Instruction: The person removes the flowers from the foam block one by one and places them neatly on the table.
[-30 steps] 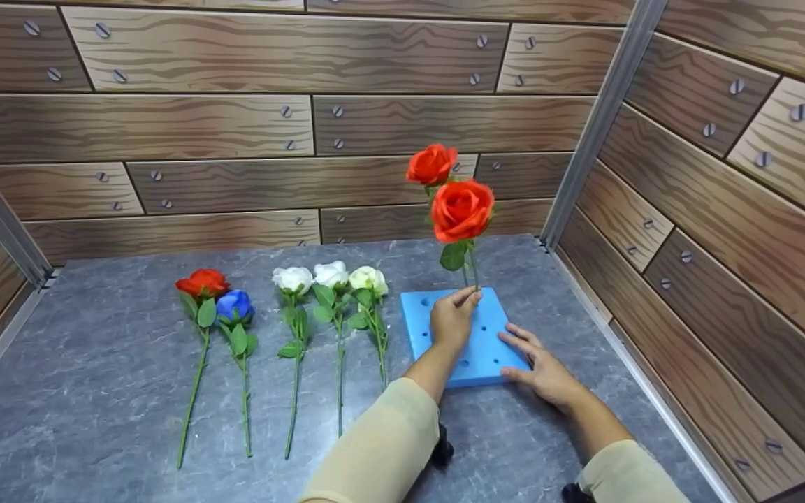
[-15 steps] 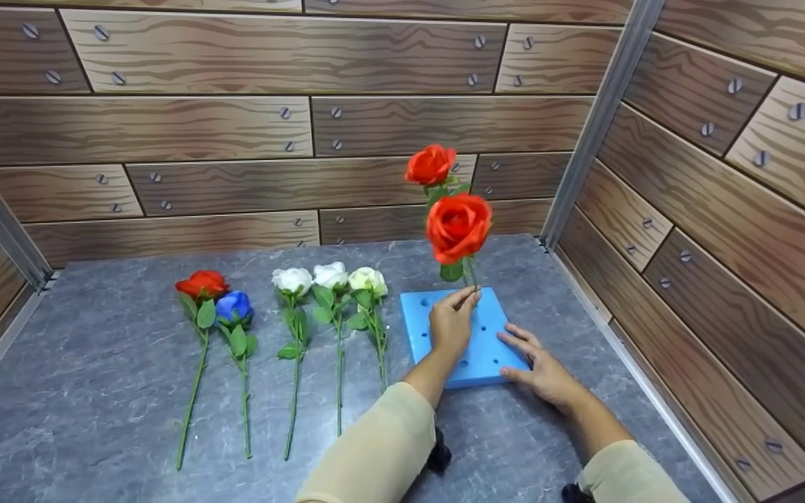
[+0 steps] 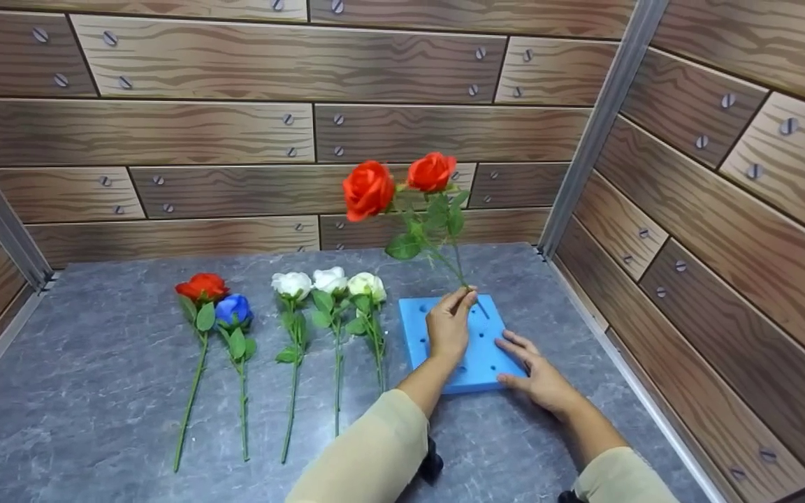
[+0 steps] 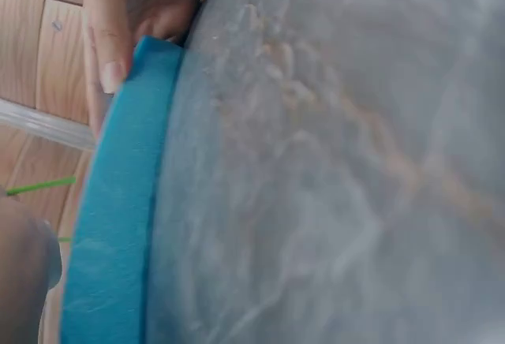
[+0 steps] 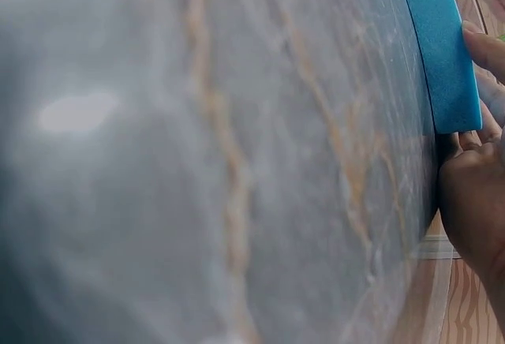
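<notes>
My left hand pinches the stem of a red rose over a light blue foam block. This rose leans far to the left, and its stem's lower end shows just past the fingertips, close to the block's top; contact cannot be told. A second red rose stands nearly upright behind it; the left hand hides its stem's foot. My right hand rests against the block's right front corner, fingers along the right edge and thumb at the front. The right wrist view shows that hand beside the block.
Left of the block lie another red rose, a blue rose, two white roses and a cream rose, stems toward me. Small holes dot the block. Wood-patterned walls enclose the grey marbled table.
The held rose first dipped slightly, then swung to the left, from nearly upright to strongly tilted. Its stem's lower end has come into sight. The right hand keeps its place on the block.
</notes>
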### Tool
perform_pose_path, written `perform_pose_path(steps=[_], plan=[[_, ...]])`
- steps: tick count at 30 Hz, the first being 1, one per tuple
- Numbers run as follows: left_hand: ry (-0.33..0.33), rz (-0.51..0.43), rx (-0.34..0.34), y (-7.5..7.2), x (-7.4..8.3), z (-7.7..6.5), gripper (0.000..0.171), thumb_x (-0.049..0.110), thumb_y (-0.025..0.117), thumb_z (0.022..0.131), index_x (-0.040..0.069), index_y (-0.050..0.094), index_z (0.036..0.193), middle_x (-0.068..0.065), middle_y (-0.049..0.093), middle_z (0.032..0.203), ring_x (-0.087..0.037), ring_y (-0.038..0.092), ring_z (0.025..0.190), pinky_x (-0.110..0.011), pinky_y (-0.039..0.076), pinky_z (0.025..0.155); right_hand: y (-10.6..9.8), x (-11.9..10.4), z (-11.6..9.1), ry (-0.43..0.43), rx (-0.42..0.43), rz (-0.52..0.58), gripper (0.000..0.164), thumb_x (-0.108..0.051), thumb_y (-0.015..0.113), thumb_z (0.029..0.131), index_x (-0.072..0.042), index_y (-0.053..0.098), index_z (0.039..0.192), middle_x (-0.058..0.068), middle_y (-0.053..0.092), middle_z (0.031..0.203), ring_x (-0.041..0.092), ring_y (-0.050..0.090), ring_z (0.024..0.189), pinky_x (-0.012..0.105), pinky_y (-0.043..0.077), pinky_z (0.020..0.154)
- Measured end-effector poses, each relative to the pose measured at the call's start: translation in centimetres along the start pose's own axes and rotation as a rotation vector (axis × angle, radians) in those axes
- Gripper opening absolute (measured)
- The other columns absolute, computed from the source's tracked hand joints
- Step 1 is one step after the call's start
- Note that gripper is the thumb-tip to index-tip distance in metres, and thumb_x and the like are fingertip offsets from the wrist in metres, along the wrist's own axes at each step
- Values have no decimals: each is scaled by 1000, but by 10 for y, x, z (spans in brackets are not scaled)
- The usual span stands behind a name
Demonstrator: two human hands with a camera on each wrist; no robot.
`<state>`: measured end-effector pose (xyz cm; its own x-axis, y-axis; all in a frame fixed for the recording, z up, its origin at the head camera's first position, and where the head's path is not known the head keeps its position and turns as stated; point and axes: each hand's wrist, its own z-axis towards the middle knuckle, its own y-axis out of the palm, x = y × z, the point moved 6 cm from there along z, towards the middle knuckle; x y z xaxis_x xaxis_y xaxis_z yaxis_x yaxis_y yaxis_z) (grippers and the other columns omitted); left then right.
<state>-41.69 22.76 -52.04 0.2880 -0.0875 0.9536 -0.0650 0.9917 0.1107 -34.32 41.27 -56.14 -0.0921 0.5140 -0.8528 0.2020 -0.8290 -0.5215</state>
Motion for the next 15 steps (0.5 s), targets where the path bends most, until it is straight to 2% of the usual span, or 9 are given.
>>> perform_pose_path(steps=[5, 9, 15], plan=[[79, -48, -49, -8, 21, -2, 26, 27, 67, 108, 13, 81, 125, -10, 79, 119, -25, 77, 105, -25, 65, 88, 0, -4, 1, -7, -1, 18, 74, -17, 79, 100, 0, 45, 163, 23, 17, 180, 51, 6, 168, 66, 12, 136], [98, -106, -78, -13, 31, -4, 25, 23, 65, 109, 10, 80, 126, -14, 76, 121, -33, 76, 110, -26, 67, 91, 0, -3, 1, 2, -2, 17, 74, -16, 79, 100, 0, 44, 163, 23, 18, 180, 51, 6, 168, 65, 12, 137], [96, -96, -70, -30, 38, -7, 26, 24, 65, 109, 13, 79, 129, -12, 75, 121, -19, 75, 110, -26, 67, 93, 3, 0, 1, 13, 3, 8, 74, -18, 79, 100, -1, 45, 163, 21, 17, 180, 50, 5, 169, 66, 11, 137]])
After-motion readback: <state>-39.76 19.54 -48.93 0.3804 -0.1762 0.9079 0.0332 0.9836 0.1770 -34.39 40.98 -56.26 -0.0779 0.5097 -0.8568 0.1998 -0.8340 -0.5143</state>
